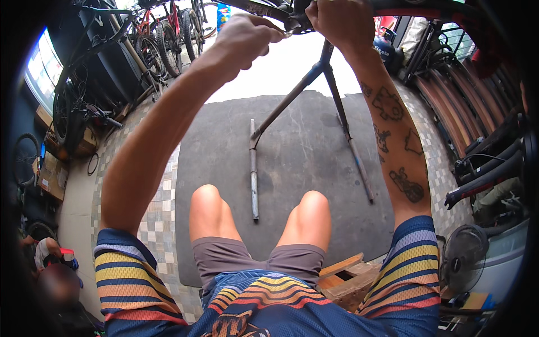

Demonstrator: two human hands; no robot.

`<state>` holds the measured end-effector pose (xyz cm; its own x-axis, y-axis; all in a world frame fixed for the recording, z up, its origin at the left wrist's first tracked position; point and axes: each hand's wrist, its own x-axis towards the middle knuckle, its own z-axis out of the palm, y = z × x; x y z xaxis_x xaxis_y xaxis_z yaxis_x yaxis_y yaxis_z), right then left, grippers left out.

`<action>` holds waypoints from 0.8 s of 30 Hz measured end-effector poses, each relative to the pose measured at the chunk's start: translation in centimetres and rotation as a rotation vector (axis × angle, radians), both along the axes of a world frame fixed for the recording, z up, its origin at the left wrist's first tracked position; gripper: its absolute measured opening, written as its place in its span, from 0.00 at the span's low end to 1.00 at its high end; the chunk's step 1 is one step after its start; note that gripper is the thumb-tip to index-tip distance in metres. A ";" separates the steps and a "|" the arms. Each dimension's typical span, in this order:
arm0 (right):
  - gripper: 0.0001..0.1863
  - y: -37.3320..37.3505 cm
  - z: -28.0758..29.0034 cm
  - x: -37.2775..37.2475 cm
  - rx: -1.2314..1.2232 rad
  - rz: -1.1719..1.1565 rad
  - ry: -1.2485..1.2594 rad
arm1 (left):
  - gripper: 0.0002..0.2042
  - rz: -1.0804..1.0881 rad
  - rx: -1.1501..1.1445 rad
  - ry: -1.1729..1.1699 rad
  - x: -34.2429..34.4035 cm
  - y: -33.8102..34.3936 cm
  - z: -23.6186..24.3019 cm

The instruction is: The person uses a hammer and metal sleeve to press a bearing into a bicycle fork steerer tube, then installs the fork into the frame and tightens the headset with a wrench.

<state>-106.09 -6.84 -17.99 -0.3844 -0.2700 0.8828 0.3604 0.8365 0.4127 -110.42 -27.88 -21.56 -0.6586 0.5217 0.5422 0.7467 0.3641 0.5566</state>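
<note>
Both arms reach up to a dark bicycle frame (pixel 424 8) at the top edge of the head view. My left hand (pixel 247 44) is closed in a pinch just left of a round dark fitting (pixel 294 23) on it. A small pale tip (pixel 288 34) shows at its fingertips, too small to name. My right hand (pixel 341 23) is a fist right of that fitting, its thumb side against it; whatever it grips is hidden. Below the hands stands a metal work stand (pixel 321 66) with splayed legs, one ending in a worn tubular foot (pixel 254 180).
The stand rests on a dark rubber mat (pixel 303 163) over checkered tiles. Several bicycles (pixel 168 42) stand far left, cardboard boxes (pixel 53 175) at left. Another person (pixel 53 264) is low left. Wooden slats (pixel 455 106) and a fan (pixel 465 253) are right; wooden planks (pixel 351 281) lie beside my thigh.
</note>
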 end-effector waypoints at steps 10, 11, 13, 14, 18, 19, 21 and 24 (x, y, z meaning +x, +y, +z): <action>0.15 0.1 -0.1 0.0 0.015 -0.003 0.005 | 0.12 -0.070 0.009 -0.106 -0.3 -0.2 0.0; 0.15 0.1 -0.1 0.0 0.030 0.016 0.038 | 0.11 -0.034 0.018 -0.052 -0.6 -0.2 0.2; 0.15 0.2 -0.1 0.0 0.056 -0.004 0.030 | 0.10 0.168 -0.282 0.730 -0.8 -0.4 0.1; 0.15 0.2 -0.1 -0.1 0.064 -0.013 0.023 | 0.08 0.230 -0.408 1.020 -1.0 -0.3 -0.1; 0.14 0.2 0.0 0.0 0.011 0.003 0.022 | 0.08 0.063 -0.195 0.570 -1.7 -0.4 -0.4; 0.13 0.2 0.0 0.0 0.016 -0.002 0.020 | 0.09 -0.060 -0.033 0.424 -1.9 0.0 -0.2; 0.13 0.2 0.0 0.1 0.037 -0.014 0.023 | 0.07 0.086 -0.131 0.593 -2.1 0.1 0.3; 0.13 -0.1 0.1 0.2 0.051 0.013 0.040 | 0.09 0.303 -0.493 1.098 -1.3 1.0 0.1</action>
<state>-105.87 -6.89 -17.92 -0.3451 -0.3198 0.8824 0.3663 0.8197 0.4403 -111.67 -26.92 -21.43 -0.1096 0.7327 0.6717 0.5804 0.5958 -0.5551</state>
